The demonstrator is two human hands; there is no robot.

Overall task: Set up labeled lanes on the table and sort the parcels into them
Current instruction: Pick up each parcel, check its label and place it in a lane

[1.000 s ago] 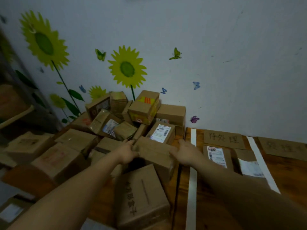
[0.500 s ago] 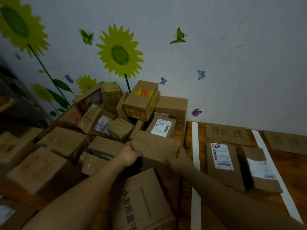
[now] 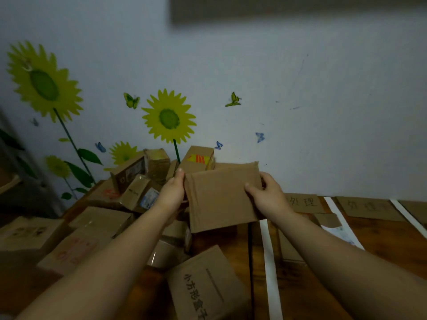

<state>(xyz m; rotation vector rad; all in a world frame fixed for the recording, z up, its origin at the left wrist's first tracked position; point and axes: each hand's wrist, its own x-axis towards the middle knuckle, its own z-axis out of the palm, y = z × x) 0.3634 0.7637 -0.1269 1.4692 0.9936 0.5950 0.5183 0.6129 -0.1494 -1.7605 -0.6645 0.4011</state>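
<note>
While both hands clamp opposite edges, left hand [image 3: 172, 190] and right hand [image 3: 265, 192] each curled round it, the brown parcel [image 3: 221, 195] sits lifted over the pile [image 3: 99, 222] on the table [image 3: 381, 239], blank side showing. I'd guess that's to hunt for its label before choosing a lane marked by white tape [image 3: 269, 262].

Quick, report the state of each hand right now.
Left hand: closed, gripping the left edge of the plain cardboard parcel.
Right hand: closed, gripping the same parcel's right edge.
</note>
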